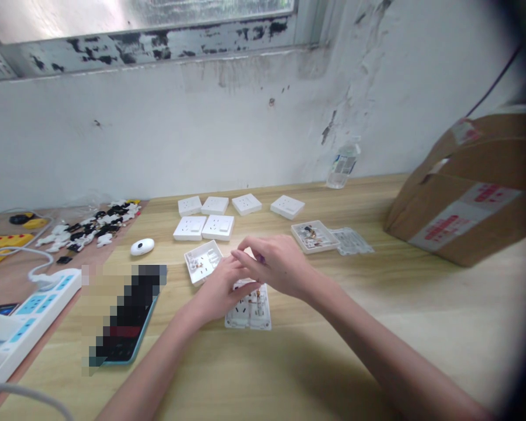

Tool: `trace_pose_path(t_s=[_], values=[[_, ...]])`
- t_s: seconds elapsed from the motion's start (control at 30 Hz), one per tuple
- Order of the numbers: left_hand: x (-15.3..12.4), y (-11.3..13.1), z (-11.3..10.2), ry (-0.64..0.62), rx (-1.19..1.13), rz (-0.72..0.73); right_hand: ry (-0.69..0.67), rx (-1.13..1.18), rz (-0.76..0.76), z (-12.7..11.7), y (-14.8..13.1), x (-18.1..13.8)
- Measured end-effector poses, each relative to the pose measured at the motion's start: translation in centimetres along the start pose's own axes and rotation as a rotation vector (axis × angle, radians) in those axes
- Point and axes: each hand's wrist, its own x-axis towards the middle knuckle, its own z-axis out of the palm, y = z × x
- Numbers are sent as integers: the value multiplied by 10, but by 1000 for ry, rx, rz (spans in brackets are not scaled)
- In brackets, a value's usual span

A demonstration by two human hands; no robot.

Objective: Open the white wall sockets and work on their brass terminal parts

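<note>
My left hand point(222, 282) and my right hand point(281, 263) meet above a white socket back plate point(248, 313) with metal contacts. My right fingers are pinched together and bent downward; whatever they grip is hidden. The left fingers are drawn together beside them, thumb over the plate, and I cannot make out what is in them. Just left of the hands lies a white socket cover point(198, 264), hollow side up, with small parts inside. To the right, another white shell point(312, 236) holds brass and dark parts.
Several white sockets point(218, 227) stand in rows at the back. A clear plate point(353, 241), a bottle point(343, 164) and a cardboard box point(460, 199) are on the right. Leftward are a phone point(142, 327), a white oval device point(142, 247), a power strip point(44, 313) and loose plastic parts point(92, 228).
</note>
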Motion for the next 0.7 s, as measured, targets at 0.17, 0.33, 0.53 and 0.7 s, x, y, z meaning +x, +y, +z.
trace_pose_path(t_s=[0.17, 0.33, 0.53, 0.7], values=[[9, 2, -1, 6, 2, 26, 31, -11, 19, 0, 4, -2], [13, -1, 3, 24, -20, 39, 47, -4, 23, 1, 5, -5], [13, -5, 11, 97, -11, -40, 43, 57, 40, 4, 3, -8], [5, -4, 7, 2, -101, -10, 42, 102, 64, 7, 4, -10]])
